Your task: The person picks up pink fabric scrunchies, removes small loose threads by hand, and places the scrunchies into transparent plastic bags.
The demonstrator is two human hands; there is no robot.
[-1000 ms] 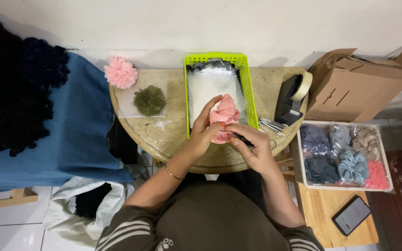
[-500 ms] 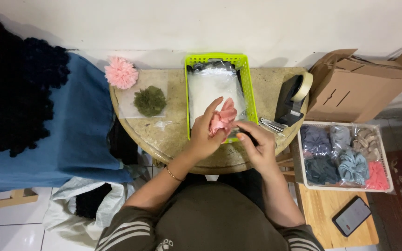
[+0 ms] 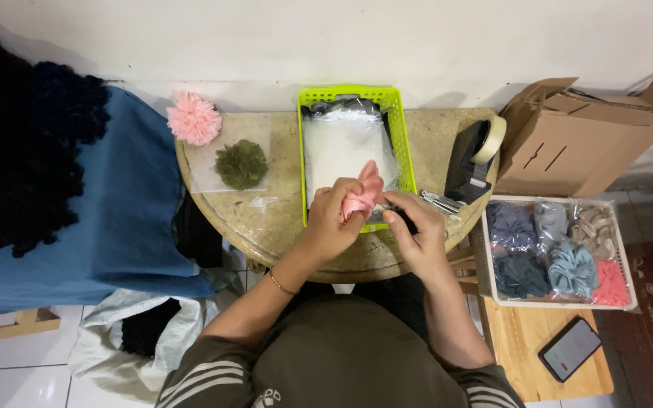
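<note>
Head view shows the left hand [image 3: 332, 219] closed around a pink fabric scrunchie [image 3: 362, 198], its fingers bunching the cloth just above the near rim of the green basket [image 3: 406, 136]. The right hand [image 3: 416, 230] sits just beside it, fingertips pinched, touching the fabric's lower edge. It looks light, soft and squashy, best held by the gathered middle.

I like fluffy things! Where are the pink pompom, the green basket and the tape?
pink pompom [image 3: 193, 119], head view, fluffy middle.
green basket [image 3: 349, 94], head view, far rim.
tape dispenser [image 3: 468, 160], head view, black body.
</note>
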